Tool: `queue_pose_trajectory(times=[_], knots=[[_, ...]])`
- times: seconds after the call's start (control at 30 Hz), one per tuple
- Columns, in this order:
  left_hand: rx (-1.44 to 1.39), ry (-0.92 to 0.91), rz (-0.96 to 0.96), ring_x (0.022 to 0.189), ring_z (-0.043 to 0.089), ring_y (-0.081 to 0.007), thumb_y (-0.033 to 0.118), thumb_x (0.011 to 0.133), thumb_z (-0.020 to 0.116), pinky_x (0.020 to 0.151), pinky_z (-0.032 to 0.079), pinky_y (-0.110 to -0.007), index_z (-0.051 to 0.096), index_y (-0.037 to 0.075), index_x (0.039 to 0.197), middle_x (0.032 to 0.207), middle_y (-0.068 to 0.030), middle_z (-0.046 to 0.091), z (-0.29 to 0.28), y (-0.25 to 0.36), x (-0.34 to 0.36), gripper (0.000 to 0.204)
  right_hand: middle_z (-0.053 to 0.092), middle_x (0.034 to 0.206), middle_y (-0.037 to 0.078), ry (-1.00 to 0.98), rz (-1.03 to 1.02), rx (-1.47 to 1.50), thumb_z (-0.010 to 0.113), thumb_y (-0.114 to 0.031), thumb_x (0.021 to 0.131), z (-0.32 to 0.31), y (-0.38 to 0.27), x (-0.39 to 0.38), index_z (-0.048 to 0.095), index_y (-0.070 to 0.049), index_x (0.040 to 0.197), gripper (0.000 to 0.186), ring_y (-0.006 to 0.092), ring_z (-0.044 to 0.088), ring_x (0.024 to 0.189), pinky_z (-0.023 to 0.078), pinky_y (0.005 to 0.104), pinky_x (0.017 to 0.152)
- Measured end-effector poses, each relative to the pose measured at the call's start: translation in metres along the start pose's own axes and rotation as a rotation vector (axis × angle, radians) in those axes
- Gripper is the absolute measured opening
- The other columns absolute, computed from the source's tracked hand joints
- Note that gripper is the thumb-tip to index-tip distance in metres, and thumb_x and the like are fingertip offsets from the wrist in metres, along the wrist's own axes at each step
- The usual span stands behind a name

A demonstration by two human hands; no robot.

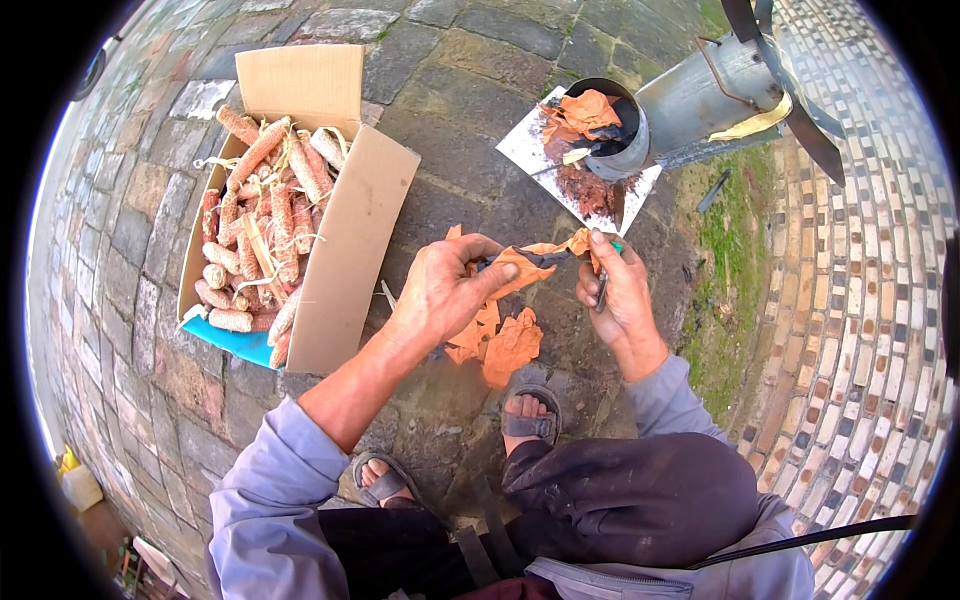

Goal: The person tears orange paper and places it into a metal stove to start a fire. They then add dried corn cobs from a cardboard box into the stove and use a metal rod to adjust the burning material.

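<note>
Between my two hands stretches a crumpled strip of orange paper (527,272). My left hand (445,287) is closed on its left end, thumb on top. The fingertips of my right hand (622,290) pinch the strip's other end. A small object with a green part (617,247) and a dark metallic part is also tucked in my right hand; its kind is mostly hidden by the fingers. More torn orange paper (512,350) lies on the paving below my hands. Ahead, crumpled orange paper (590,112) fills the round opening of a metal stove (628,150).
A cardboard box (345,260) of dried corncobs (285,235) stands at left, its flap (300,85) raised. Under the stove opening lies a white board (522,150) with reddish-brown debris. Dark blades (812,145) spread near the stove's far end. Mossy ground (735,270) borders the paving.
</note>
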State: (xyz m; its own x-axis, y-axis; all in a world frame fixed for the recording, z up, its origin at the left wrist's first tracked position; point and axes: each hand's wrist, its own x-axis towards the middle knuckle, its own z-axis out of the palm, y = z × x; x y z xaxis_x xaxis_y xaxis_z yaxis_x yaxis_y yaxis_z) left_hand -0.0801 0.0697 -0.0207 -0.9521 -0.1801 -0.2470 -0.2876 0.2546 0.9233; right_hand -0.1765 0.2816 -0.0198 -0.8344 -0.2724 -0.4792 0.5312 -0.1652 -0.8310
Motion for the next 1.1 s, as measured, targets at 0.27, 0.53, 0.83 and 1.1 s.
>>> queue_pose_trajectory(times=[0.27,0.53,0.83,1.1], knots=[[-0.003,-0.051,-0.028,0.065,0.047,-0.0099,0.027,0.088,0.075,0.060,0.043,-0.029,0.071,-0.002,0.103,0.071,-0.0024,0.058,-0.001,0.005,-0.002,0.033,0.056,0.080,-0.002,-0.025,0.016,-0.063,0.072,-0.021,0.094,0.003,0.007,-0.003,0.058,-0.004,0.106,0.025,0.0043,0.045,0.052,0.035,0.0222,0.043],[0.037,-0.120,-0.020,0.067,0.052,-0.0122,0.032,0.089,0.073,0.062,0.045,-0.032,0.071,-0.002,0.107,0.073,-0.0054,0.060,-0.001,-0.002,-0.005,0.038,0.058,0.084,-0.001,-0.117,0.085,-0.043,0.067,-0.020,0.097,0.004,0.021,-0.009,0.053,-0.006,0.113,0.024,0.0047,0.046,0.054,0.036,0.0217,0.044],[-0.026,-0.132,-0.062,0.074,0.058,-0.0121,0.029,0.091,0.070,0.068,0.048,-0.033,0.070,-0.005,0.105,0.079,-0.0089,0.066,-0.005,-0.003,-0.002,0.037,0.056,0.084,-0.001,-0.262,-0.064,-0.211,0.070,-0.033,0.095,0.004,0.003,-0.011,0.055,0.001,0.120,0.045,0.0051,0.048,0.059,0.036,0.0218,0.048],[-0.345,-0.158,-0.247,0.078,0.060,-0.0095,0.024,0.092,0.068,0.072,0.048,-0.026,0.070,-0.005,0.103,0.085,-0.0059,0.068,-0.006,-0.015,0.000,0.031,0.065,0.102,0.007,-0.102,-0.534,-0.609,0.076,-0.029,0.090,0.019,-0.001,-0.018,0.058,0.003,0.122,0.048,0.0124,0.061,0.091,0.051,0.0280,0.080]])
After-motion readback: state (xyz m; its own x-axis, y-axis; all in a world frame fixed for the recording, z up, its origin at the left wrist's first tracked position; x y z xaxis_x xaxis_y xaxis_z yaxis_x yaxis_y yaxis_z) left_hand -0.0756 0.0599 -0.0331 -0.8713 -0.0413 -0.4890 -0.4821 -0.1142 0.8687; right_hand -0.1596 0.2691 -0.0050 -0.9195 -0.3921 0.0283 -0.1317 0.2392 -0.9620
